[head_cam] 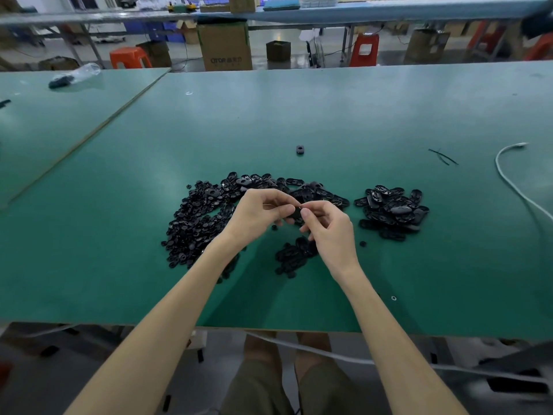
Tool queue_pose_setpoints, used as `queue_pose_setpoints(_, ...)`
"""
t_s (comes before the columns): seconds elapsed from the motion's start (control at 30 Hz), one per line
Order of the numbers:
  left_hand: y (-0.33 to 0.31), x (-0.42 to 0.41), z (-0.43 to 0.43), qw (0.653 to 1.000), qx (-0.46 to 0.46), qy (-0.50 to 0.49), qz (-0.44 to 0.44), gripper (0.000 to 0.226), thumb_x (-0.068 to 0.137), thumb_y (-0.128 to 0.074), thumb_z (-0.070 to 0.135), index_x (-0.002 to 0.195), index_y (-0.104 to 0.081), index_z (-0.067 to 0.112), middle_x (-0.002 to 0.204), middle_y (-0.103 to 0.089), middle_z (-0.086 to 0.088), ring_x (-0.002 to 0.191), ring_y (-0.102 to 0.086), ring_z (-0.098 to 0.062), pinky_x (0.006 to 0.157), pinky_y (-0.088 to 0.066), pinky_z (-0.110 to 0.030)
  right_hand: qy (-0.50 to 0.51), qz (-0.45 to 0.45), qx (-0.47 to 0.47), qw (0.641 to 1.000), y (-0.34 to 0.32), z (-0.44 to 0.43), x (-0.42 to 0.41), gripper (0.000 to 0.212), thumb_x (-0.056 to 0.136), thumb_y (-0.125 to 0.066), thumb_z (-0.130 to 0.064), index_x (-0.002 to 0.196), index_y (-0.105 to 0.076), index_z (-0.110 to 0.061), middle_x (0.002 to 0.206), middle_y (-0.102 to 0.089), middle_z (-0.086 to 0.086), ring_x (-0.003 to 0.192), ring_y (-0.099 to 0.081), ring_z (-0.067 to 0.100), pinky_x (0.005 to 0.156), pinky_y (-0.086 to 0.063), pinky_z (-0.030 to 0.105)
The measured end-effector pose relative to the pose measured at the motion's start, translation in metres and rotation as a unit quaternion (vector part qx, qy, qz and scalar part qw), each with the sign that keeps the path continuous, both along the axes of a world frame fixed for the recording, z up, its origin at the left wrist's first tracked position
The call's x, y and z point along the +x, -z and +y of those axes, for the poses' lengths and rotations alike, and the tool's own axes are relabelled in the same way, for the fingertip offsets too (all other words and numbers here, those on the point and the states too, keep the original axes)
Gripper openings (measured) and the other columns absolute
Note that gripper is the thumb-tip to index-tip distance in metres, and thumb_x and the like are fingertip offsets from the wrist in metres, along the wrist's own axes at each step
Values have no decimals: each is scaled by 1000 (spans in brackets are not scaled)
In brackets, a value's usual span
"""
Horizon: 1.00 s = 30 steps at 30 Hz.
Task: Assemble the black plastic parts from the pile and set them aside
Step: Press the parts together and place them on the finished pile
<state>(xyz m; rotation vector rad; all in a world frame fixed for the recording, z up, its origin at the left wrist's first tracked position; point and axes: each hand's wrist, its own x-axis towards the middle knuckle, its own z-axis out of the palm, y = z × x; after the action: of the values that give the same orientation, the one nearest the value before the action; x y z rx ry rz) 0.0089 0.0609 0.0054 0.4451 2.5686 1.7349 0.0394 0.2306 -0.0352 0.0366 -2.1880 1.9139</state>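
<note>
Across the middle of the green table [359, 115], somewhat nearer its front edge than its far one, spreads a wide pile of black plastic parts [197, 223]: small round pieces on its left side, flatter oval pieces along its far side. Toward the right edge, apart from that pile, sits a smaller heap of oval pieces [392, 211]. A third, smaller cluster [294, 254] lies closest to the front edge, partly hidden under the right wrist. A white cable [508, 178] curves along the table's right edge. Both bare forearms reach in over the front edge and the hands meet above the table, between the big pile and the small cluster. The left hand [260, 214] and the right hand [332, 232] each have fingers and thumb curled in, together pinching one black part [294, 213] between their fingertips; its exact shape is mostly covered. Farther back, alone near the table's centre, rests a single black ring [300, 150].
</note>
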Motion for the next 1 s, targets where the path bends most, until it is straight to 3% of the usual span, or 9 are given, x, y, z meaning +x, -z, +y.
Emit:
queue_pose_setpoints(0.2, 2, 6, -2, 998, 41, -30, -22, 22, 89, -78, 6, 108, -70, -2, 91, -75, -16, 79, -77, -29, 69, -61, -30, -35, -7, -23, 999, -1, -1, 1, 8, 97, -73, -12, 100, -73, -19, 86, -78, -4, 72, -74, 13, 61, -52, 20)
queue_pose_setpoints(0.27, 3, 6, -2, 999, 32, -34, -18, 19, 93, -75, 13, 108, -71, 2, 92, -75, -10, 77, -78, -26, 63, -58, -28, -23, -8, -34, 999, -1, 0, 1, 10, 95, -74, -9, 99, -72, -19, 86, -78, -3, 72, -74, 15, 59, -53, 25)
queue_pose_setpoints(0.33, 4, 4, -7, 997, -37, -68, 16, 10, 98, -71, 19, 104, -72, 11, 96, -73, -2, 74, -76, -15, 62, -52, -23, -9, -8, -43, 999, -1, 1, 1, 11, 95, -74, -9, 98, -72, -20, 84, -77, -5, 71, -73, 15, 58, -54, 27)
queue_pose_setpoints(0.43, 3, 1, -23, 967, -203, -140, 66, 9, 97, -71, 14, 104, -74, 18, 104, -62, 2, 85, -61, -4, 81, -45, -16, 4, -11, -46, 999, 0, 2, 0, 11, 95, -73, -10, 98, -71, -20, 81, -74, -9, 69, -71, 11, 59, -54, 27)
queue_pose_setpoints(0.57, 2, -2, -46, 932, -313, -182, -2, 17, 93, -76, 18, 109, -73, 15, 116, -54, -10, 108, -56, -25, 98, -46, -33, 2, -15, -36, 999, 1, 1, -1, 11, 96, -73, -10, 98, -71, -21, 83, -75, -6, 69, -71, 10, 60, -54, 24)
queue_pose_setpoints(0.67, 3, -1, -54, 916, -352, -192, -30, 21, 93, -77, 25, 110, -70, 14, 118, -53, -12, 114, -52, -30, 101, -48, -41, -2, -15, -28, 1000, 1, 1, -1, 12, 96, -72, -9, 99, -71, -20, 87, -75, -3, 69, -71, 10, 60, -54, 24)
queue_pose_setpoints(0.87, 6, 4, -53, 930, -315, -185, -37, 13, 94, -76, 19, 89, -64, 22, 107, -59, -8, 103, -58, -27, 94, -50, -39, -6, -19, -14, 1000, 1, 1, -1, 10, 96, -73, -9, 100, -72, -18, 88, -75, 1, 69, -72, 11, 61, -54, 24)
queue_pose_setpoints(1.0, 6, 6, -51, 934, -299, -193, -23, 12, 94, -76, 18, 86, -68, 21, 109, -55, -8, 100, -58, -23, 94, -51, -38, -7, -19, -12, 1000, 1, 1, -1, 10, 96, -73, -9, 100, -72, -17, 88, -75, 0, 69, -72, 12, 62, -54, 23)
